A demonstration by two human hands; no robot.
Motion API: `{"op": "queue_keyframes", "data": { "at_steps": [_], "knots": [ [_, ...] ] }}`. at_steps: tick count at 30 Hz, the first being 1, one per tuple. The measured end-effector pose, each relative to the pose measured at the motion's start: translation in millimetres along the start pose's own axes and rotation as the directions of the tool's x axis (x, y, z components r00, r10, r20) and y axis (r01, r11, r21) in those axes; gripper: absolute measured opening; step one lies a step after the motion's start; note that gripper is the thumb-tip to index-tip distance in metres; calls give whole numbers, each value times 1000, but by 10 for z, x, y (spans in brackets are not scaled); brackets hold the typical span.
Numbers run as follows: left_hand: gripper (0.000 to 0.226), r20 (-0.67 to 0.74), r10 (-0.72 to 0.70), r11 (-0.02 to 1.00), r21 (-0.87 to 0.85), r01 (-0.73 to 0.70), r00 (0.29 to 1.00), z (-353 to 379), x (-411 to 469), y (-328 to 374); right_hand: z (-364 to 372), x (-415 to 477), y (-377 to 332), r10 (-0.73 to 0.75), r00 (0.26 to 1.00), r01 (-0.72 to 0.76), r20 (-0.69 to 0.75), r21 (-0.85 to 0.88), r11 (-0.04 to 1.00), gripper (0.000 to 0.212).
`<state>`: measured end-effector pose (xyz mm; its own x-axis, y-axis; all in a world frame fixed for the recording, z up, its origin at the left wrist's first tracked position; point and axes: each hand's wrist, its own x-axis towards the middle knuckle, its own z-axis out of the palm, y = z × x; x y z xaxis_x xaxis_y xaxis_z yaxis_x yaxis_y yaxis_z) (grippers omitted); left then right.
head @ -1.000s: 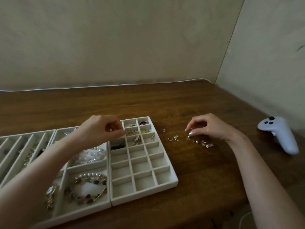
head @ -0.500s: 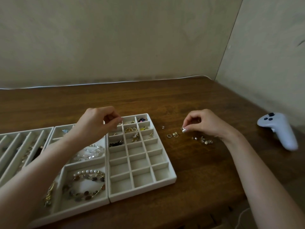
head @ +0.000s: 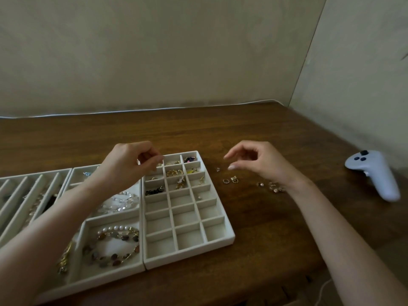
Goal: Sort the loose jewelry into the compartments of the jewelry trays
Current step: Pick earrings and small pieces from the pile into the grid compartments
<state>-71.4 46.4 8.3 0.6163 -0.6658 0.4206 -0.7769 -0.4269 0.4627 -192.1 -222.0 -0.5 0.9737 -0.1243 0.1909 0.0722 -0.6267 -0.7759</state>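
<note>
Whereas the right hand [head: 260, 164] pinched before, it now hovers, thumb and forefinger parted, above the loose earrings [head: 230, 180], centre right; left hand [head: 130, 166] curled over the grid tray [head: 189, 253], contents indiscernible; sorting unfinished.

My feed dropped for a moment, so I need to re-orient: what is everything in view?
table: one, dark brown wood, under everything
slotted tray: one, off-white, far left
bracelet tray: one, off-white, middle, holding beaded bracelets
grid tray: one, off-white, rightmost; gold and dark pieces in far compartments
loose jewelry: several small pieces, gold, on table right of grid tray
controller: one, white, far right
cable: one, white, table's back edge
left hand: one, fingers curled, over grid tray's far-left corner
right hand: one, fingers apart, above loose jewelry
</note>
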Motion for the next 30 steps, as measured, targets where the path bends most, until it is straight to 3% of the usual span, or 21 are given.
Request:
{"op": "queue_keyframes", "data": {
  "at_steps": [5, 9, 12, 18, 24, 30],
  "knots": [
    [8, -28, -4, 1000, 5, 4, 1000, 6, 2, 9, -454, -96, 231, 225, 971, -207, 80, -184, 961, 16],
    [6, -16, -6, 1000, 1, 6, 1000, -2, -2, 5, -432, -115, 219, 321, 925, -264, 201, -264, 928, 18],
    [5, -18, -1, 1000, -2, 1, 1000, -3, -2, 17, -394, -93, 231, 341, 920, -276, 191, -301, 913, 16],
    [7, -13, 4, 1000, 6, -4, 1000, 10, -1, 49, -278, -61, 175, 263, 952, -208, 155, -299, 931, 13],
    [6, 6, 9, 1000, 12, -9, 1000, 27, 3, 46, 106, -51, -146, -46, 994, 38, 102, 78, 996, 13],
    [4, 12, 5, 1000, 11, -5, 1000, 27, 8, 10, 382, -14, -195, -126, 980, 116, 157, 70, 991, 15]
  ]
}}
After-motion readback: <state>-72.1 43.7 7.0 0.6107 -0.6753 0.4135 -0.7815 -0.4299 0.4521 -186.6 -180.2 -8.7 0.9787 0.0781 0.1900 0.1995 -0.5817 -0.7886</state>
